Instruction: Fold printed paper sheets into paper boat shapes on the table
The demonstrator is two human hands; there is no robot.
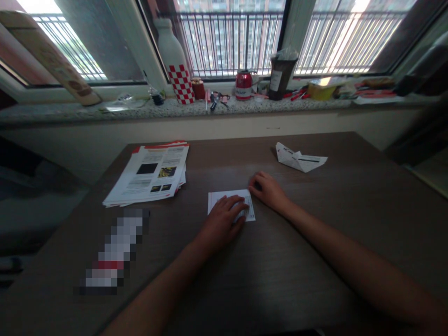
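Note:
A small rectangular piece of white printed paper (pixel 214 199) lies flat on the brown table, in front of me. My left hand (pixel 226 219) rests on top of it, palm down, with its fingers stretched and a little apart, hiding its lower middle. At the paper's upper right corner is my right hand (pixel 269 190), turned on its side. Its fingers are curled and its thumb and fingertips come together at that corner. Beyond my right hand stands a folded paper boat (pixel 300 160), made of white printed paper.
A stack of printed sheets (pixel 149 175) lies at the table's far left. Nearer me is a blurred-out oblong object (pixel 117 249). On the windowsill (pixel 133 114) stand a checkered white bottle (pixel 178 70), a red can (pixel 243 85), a dark drink cup (pixel 280 77) and several small things.

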